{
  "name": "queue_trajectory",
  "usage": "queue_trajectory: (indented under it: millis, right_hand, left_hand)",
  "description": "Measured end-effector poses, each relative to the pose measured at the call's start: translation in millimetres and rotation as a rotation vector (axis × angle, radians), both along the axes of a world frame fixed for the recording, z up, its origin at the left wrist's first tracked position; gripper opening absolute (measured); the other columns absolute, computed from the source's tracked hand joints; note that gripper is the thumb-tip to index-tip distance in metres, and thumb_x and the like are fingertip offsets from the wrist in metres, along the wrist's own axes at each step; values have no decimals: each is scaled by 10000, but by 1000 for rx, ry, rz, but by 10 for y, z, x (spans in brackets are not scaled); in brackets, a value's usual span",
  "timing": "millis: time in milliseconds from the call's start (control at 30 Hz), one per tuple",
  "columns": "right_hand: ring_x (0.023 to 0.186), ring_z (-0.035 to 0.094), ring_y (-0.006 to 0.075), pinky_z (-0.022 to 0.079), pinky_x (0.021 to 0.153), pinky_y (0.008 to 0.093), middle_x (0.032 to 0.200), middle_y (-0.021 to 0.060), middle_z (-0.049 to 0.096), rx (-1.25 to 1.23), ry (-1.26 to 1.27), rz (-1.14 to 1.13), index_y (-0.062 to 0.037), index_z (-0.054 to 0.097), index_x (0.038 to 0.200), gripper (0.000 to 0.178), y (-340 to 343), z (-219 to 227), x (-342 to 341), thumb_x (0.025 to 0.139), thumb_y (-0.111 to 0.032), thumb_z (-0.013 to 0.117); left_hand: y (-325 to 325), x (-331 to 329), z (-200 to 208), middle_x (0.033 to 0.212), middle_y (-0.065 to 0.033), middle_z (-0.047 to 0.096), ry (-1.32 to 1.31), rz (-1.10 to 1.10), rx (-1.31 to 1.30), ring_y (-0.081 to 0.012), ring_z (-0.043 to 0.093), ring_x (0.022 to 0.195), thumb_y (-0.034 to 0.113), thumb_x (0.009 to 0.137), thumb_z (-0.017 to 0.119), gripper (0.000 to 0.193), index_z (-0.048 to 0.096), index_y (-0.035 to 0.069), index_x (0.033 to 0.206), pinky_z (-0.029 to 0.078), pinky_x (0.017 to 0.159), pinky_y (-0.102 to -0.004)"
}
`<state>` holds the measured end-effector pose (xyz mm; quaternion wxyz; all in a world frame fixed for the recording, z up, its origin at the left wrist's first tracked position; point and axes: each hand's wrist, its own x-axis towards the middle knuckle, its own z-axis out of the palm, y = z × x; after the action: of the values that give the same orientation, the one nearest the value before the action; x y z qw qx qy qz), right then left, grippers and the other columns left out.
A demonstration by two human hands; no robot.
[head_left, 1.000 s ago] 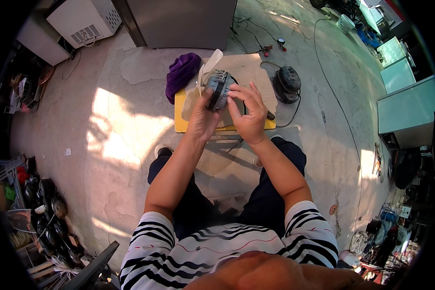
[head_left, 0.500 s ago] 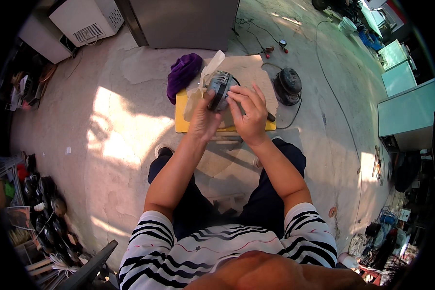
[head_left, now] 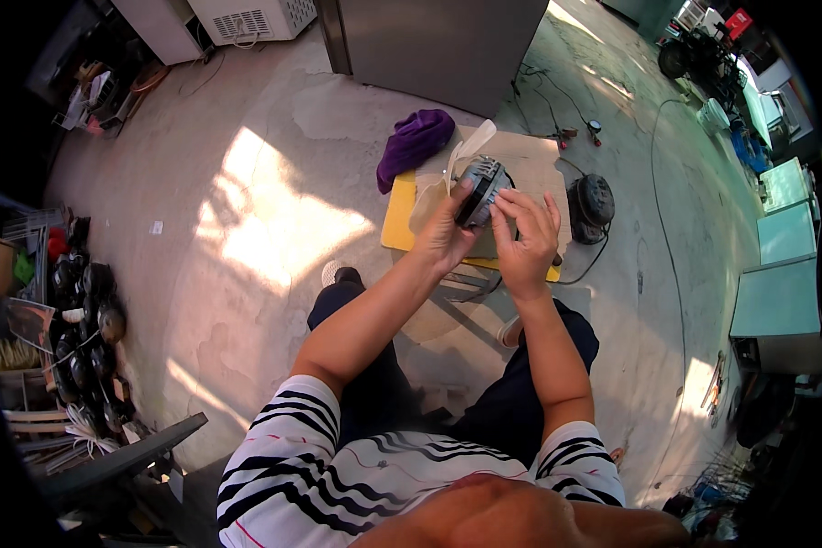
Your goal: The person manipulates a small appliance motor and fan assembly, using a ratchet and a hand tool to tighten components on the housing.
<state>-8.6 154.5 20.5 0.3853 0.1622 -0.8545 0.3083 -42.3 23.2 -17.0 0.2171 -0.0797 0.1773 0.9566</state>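
My left hand (head_left: pixel 446 234) is closed around a small grey fan motor (head_left: pixel 485 179) with a black band. Pale translucent fan blades (head_left: pixel 474 144) stick out from the motor's left side. My right hand (head_left: pixel 528 245) is at the motor's other end, thumb and forefinger brought together there; what they pinch is too small to make out. Its other fingers are bent, the little finger raised. Both hands are above a low yellow stand (head_left: pixel 397 217) with a sheet of cardboard (head_left: pixel 537 175) lying on it.
A bunched purple cloth (head_left: pixel 415 148) lies at the stand's far left corner. Right of the stand is a black compressor (head_left: pixel 593 203) with a cord. A large grey cabinet (head_left: pixel 429 50) stands beyond. Hoses with a gauge (head_left: pixel 595 128) lie on the floor; assorted clutter (head_left: pixel 87 310) fills the left side.
The view has shifted, so the stand, hands and motor appear farther right and slightly lower. The left hand still holds the motor, and the right fingers remain at its end.
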Motion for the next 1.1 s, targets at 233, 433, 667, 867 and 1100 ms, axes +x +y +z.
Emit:
queue_trajectory:
  millis: [233,433,667,867,1100]
  right_hand:
    - [1000,661,198,375,1063,465,1091,11,709,-20,-26,-49,-112,710,938,101,-57,59,-2,840,-106,731]
    - [977,662,205,379,1061,463,1050,11,713,26,-25,12,-107,711,954,127,-3,27,-17,831,-78,729]
    - [1013,659,210,362,1077,470,1057,17,714,22,-37,-36,-111,698,970,131,-16,59,-3,844,-82,720]
    - [1009,659,207,363,1073,477,1062,9,714,-10,-87,43,-111,709,982,147,6,36,-12,837,-103,734]
    - [991,659,206,363,1074,486,1065,-4,715,147,18,-50,-112,707,1009,182,14,34,-16,830,-101,737]
  left_hand:
    - [7,26,62,1077,-37,674,9,-4,-13,-134,634,1010,349,841,795,487,596,81,1195,482,948,-292]
    - [41,13,-46,1186,-48,633,18,-11,-83,-163,594,1132,374,869,752,527,560,84,1265,450,1031,-340]
    - [52,28,-10,1068,12,673,37,-4,-76,-109,621,998,437,828,791,496,613,135,1178,470,919,-280]
    - [67,30,-28,1090,4,667,4,1,-73,-115,614,1024,436,832,787,503,608,130,1189,457,947,-292]
    - [72,25,28,1126,-22,656,14,4,-39,-136,612,1054,431,838,781,551,586,105,1236,461,970,-307]
